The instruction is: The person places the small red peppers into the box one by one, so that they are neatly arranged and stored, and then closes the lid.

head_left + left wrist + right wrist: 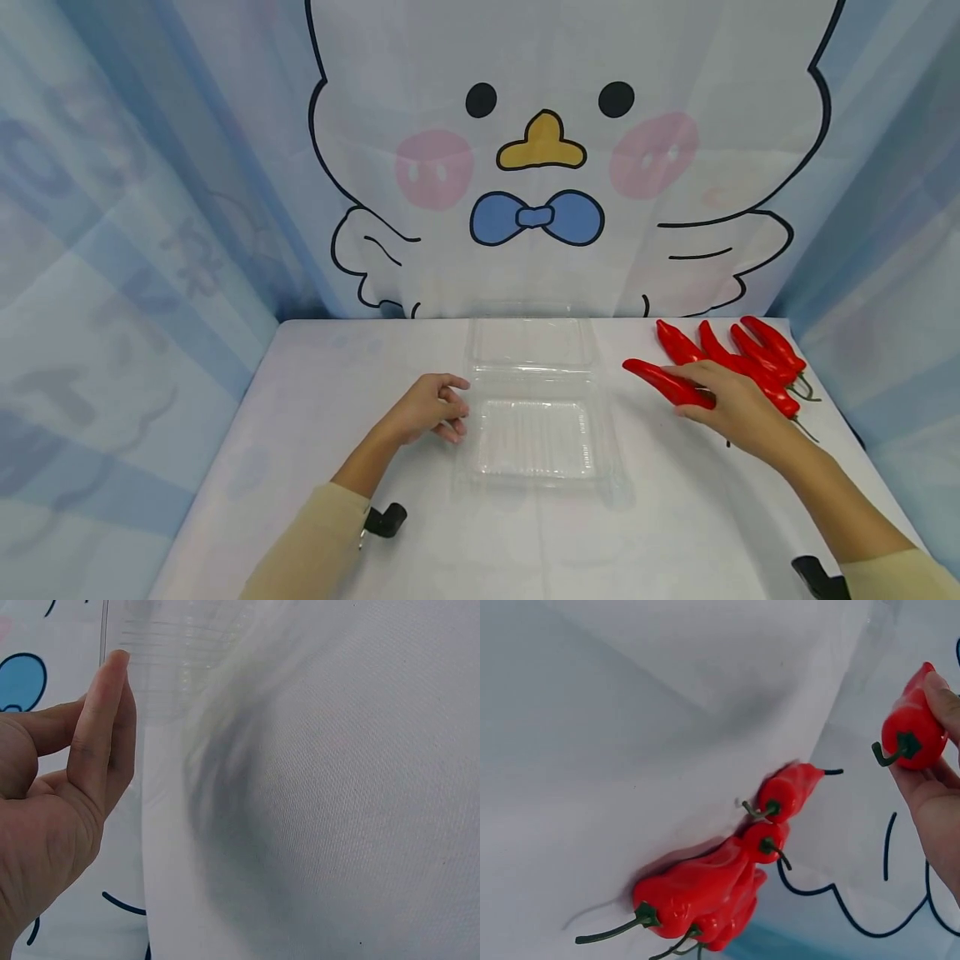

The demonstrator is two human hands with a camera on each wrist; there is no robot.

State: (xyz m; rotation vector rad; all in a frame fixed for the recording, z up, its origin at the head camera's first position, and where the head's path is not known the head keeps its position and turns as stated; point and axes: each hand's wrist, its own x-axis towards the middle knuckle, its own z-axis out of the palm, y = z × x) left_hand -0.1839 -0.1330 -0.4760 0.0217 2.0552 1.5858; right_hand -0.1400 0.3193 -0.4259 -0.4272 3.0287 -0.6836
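A clear plastic clamshell box (534,442) lies unfolded at the middle of the white table, its lid half toward the back. Beside its left edge is my left hand (429,408), fingers loosely bent and holding nothing. The left wrist view has that hand's fingertips (116,664) overlapping the see-through plastic. My right hand (738,408) grips a red pepper (660,379) between thumb and fingers, raised above the table right of the box. Its green stem end faces the right wrist camera, where the pepper (911,739) shows apart from the others.
Several more red peppers (761,346) with green stems lie bunched at the table's back right corner, partly behind my right hand. A cloth backdrop (540,275) with a cartoon bird hangs behind the table (300,417), and blue curtains (112,333) flank both sides.
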